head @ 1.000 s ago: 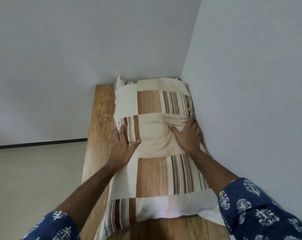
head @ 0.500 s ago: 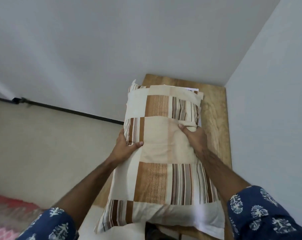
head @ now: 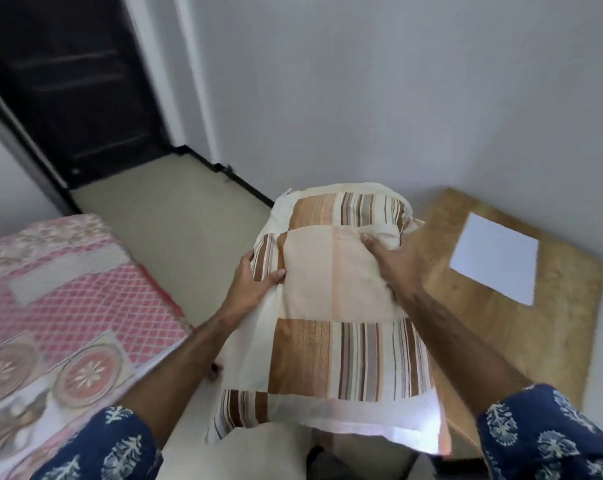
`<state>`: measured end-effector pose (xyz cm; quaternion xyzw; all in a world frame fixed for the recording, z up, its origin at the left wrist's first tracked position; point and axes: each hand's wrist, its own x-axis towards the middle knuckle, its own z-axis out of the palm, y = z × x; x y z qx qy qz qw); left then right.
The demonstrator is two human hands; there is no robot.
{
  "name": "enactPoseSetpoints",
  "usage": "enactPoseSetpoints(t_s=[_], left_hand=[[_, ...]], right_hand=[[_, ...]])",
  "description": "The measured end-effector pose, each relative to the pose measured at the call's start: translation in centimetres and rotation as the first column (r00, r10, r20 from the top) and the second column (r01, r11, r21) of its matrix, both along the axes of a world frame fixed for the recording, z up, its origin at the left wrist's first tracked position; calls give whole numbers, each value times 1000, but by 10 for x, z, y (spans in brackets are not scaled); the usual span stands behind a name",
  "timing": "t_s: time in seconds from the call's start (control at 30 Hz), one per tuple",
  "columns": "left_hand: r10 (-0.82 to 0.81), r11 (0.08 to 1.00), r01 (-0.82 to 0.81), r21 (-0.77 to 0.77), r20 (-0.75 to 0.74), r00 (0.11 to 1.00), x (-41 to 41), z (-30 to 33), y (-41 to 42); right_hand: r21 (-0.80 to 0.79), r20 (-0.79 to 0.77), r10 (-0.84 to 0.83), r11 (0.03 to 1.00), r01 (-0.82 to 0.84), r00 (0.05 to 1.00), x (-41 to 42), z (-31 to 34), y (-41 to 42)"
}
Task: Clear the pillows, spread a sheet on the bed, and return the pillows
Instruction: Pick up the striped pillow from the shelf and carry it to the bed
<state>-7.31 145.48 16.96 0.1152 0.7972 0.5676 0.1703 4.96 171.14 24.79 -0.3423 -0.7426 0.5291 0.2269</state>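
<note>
While both hands (head: 255, 289) grip, pillow (head: 338, 306) unlabelled

Cream and brown patchwork pillow (head: 338, 306)

Striped brown panels on the pillow; pink lattice bedsheet (head: 68, 292) with round flower motifs; navy sleeves (head: 549, 441) with pale leaf print; white paper (head: 495, 263).

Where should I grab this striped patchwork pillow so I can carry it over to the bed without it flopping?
Hold the pillow by its two long side edges near the middle, one hand coming in from each side. It is long, soft and sags at the ends, so a mid-length hold probably balances it best. The left hand and right hand already grip it about there, fingers dug into the fabric.
</note>
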Motion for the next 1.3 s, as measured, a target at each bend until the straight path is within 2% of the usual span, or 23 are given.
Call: enactPoseSetpoints(t_s=[0.1,0.23,0.4,0.53,0.6,0.83,0.97,1.1,1.2,1.3], left_hand=[[133,991,-135,-23,-47,990,-10,13,-91],[344,938,-346,-17,-69,936,-11,17,-218],[622,781,-624,-24,-65,780,7,10,-373],[777,624,-779,-60,-54,627,23,6,-490],[805,581,-810,-78,-91,586,29,12,-533],[917,352,-926,-135,-150,371,63,29,-694],[946,245,-954,-173,-175,274,95,17,-773],[947,162,-977,-136,-256,192,121,26,-836],[942,130,-980,-150,-290,169,143,18,-900],[959,88,-984,-158,-253,126,165,-1,-979]], right_hand=[[-27,-16,171,985,-172,985,-43,4,-71],[-62,-43,420,904,-422,906,-106,3,-179],[-113,-18,668,738,-665,744,-191,-25,-334],[-135,-18,825,557,-819,564,-237,-37,-474],[-136,-48,870,482,-866,491,-251,-39,-531],[-160,-82,991,93,-983,107,-288,-40,-733],[-181,-59,997,-50,-982,-40,-291,-48,-826],[-172,-49,991,-132,-976,-125,-279,-53,-918],[-164,-67,989,-142,-976,-133,-264,-55,-987],[-177,-62,986,-160,-971,-152,-246,-57,-1054]])
